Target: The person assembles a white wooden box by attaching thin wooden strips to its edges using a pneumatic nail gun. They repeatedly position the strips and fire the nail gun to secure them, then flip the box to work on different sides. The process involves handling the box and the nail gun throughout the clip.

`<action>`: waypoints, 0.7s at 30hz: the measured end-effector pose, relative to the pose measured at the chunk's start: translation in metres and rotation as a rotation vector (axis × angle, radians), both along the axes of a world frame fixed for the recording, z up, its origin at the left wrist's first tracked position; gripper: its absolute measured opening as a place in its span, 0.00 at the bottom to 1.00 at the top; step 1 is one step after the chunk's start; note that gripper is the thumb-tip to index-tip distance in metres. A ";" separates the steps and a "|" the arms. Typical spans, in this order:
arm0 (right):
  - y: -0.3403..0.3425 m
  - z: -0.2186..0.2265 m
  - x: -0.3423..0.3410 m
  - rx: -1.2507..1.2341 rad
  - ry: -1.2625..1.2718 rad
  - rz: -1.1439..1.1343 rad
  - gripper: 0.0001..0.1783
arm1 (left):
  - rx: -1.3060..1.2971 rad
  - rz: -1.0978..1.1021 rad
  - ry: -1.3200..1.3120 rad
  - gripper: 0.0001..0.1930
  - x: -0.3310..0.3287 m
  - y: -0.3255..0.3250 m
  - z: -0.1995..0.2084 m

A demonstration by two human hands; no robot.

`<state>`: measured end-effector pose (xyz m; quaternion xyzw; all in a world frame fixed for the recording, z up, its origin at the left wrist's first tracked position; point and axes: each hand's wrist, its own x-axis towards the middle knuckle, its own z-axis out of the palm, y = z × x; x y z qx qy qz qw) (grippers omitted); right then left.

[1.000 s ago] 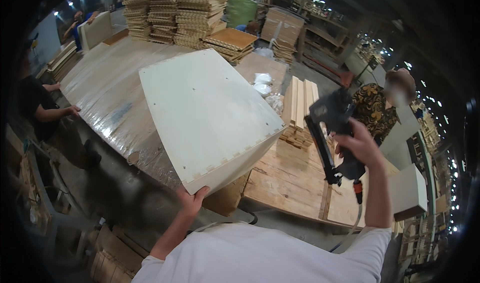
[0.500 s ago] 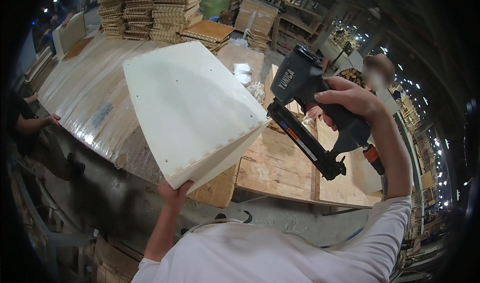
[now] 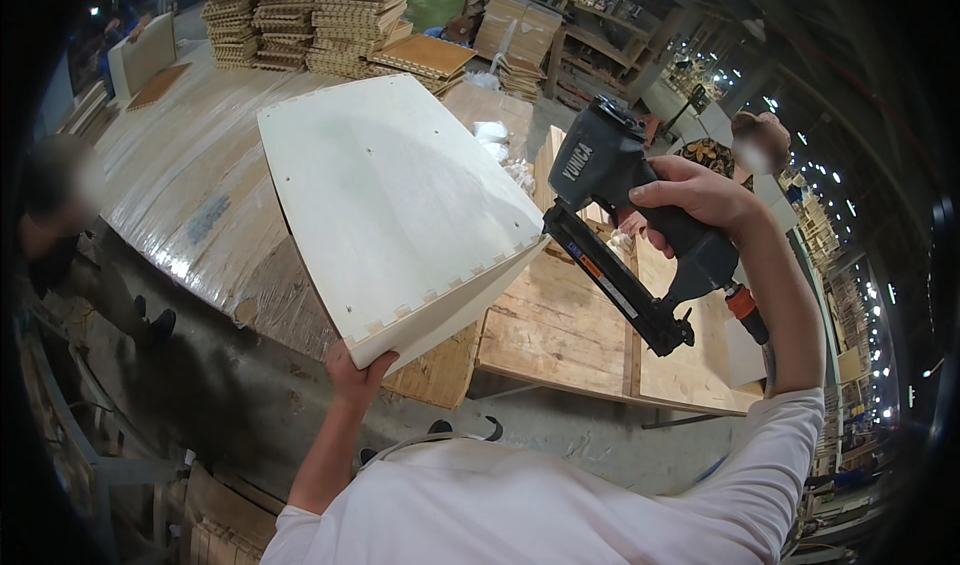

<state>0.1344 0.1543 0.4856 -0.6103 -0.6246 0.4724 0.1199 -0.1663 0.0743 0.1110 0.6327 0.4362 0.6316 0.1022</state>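
Note:
A pale wooden box [image 3: 395, 195] with finger-jointed edges and several small dark fastener marks on its top face is tilted in front of me. My left hand [image 3: 358, 370] grips its near lower corner, the thumb on the near side. In my right hand [image 3: 700, 200] is a black pneumatic nail gun [image 3: 640, 215], my fingers wrapped round its handle. The gun's nose lies at or very near the box's right corner; whether they touch I cannot tell. An orange hose fitting [image 3: 741, 303] is at the handle's end.
A film-covered worktable [image 3: 190, 205] spreads out beyond the box. Stacks of notched boards [image 3: 340, 20] stand at the back. A lower plywood table [image 3: 550, 335] is at the right. One person [image 3: 60, 215] stands at the left, another [image 3: 755, 150] at the far right. White bags [image 3: 490, 140] lie behind the box.
The box and the nail gun have shifted slightly to the right in view, both still held. The person at the left has come further into view.

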 end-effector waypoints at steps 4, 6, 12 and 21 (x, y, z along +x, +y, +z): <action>-0.003 -0.001 -0.002 0.024 -0.016 -0.027 0.15 | 0.005 0.012 0.005 0.14 0.001 0.000 0.001; -0.005 0.003 -0.006 0.030 -0.026 -0.006 0.16 | 0.006 0.014 0.015 0.14 0.000 0.000 0.000; -0.022 0.008 -0.027 -0.013 0.037 0.100 0.20 | 0.021 0.009 -0.003 0.14 0.000 0.000 0.003; -0.027 0.003 -0.047 -0.055 0.029 0.217 0.21 | -0.029 0.011 -0.005 0.14 0.002 -0.003 0.002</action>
